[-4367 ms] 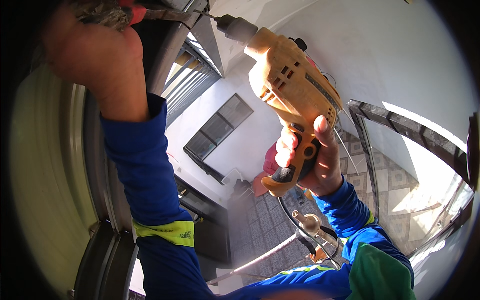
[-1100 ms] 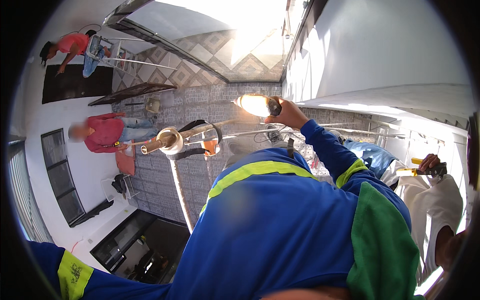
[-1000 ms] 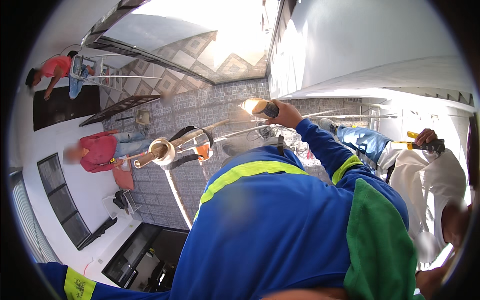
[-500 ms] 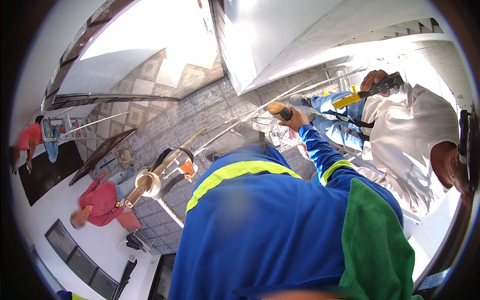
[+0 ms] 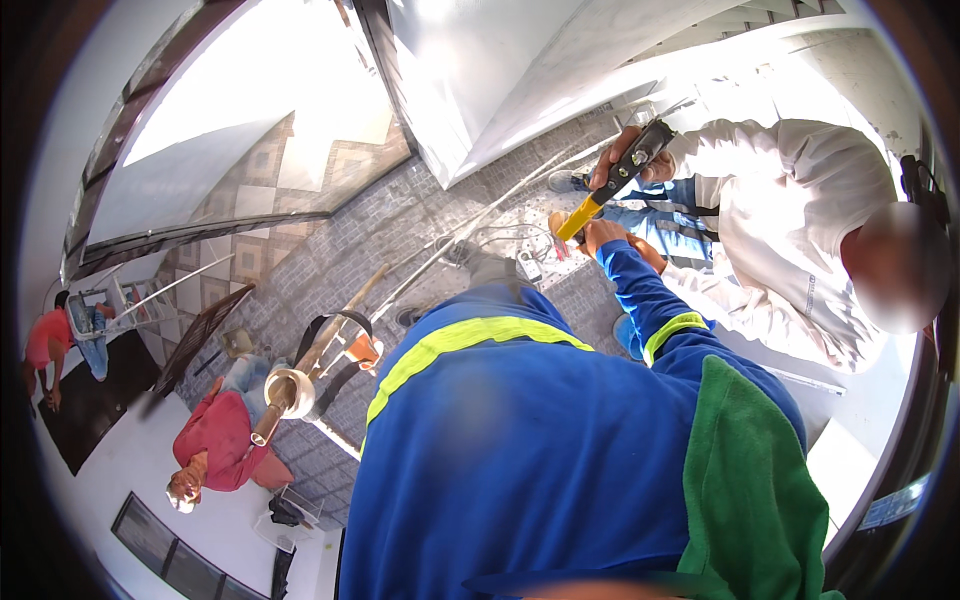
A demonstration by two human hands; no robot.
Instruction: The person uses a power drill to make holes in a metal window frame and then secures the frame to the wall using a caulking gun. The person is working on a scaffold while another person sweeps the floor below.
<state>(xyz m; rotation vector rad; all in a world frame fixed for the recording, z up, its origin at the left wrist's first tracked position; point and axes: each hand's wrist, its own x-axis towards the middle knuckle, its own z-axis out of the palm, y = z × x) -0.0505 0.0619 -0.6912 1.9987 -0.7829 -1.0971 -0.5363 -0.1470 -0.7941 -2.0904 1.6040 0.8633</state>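
Note:
My right hand (image 5: 603,237), in a blue sleeve with a yellow-green band, reaches out ahead and is closed on a tan-and-black cylinder (image 5: 556,221). Most of that cylinder is hidden behind a long black-and-yellow tool (image 5: 612,180). A co-worker in a white long-sleeved top grips this tool by its black part with one hand (image 5: 608,165). Its yellow end lies across the view just beside my fingers; I cannot tell whether they touch. The co-worker's other hand (image 5: 648,252) is close to my wrist. My left hand is out of sight.
A bamboo-like pole (image 5: 350,310) with a white ring and dark straps stands at my left. Long pale bars (image 5: 480,215) and cables (image 5: 515,232) cross the patterned tile floor (image 5: 400,225). Two people in red tops are at the left, one by a stepladder (image 5: 135,300).
The co-worker has brought the black-and-yellow tool left and down, next to my right hand. My view has shifted slightly. The tan-and-black cylinder is now mostly covered.

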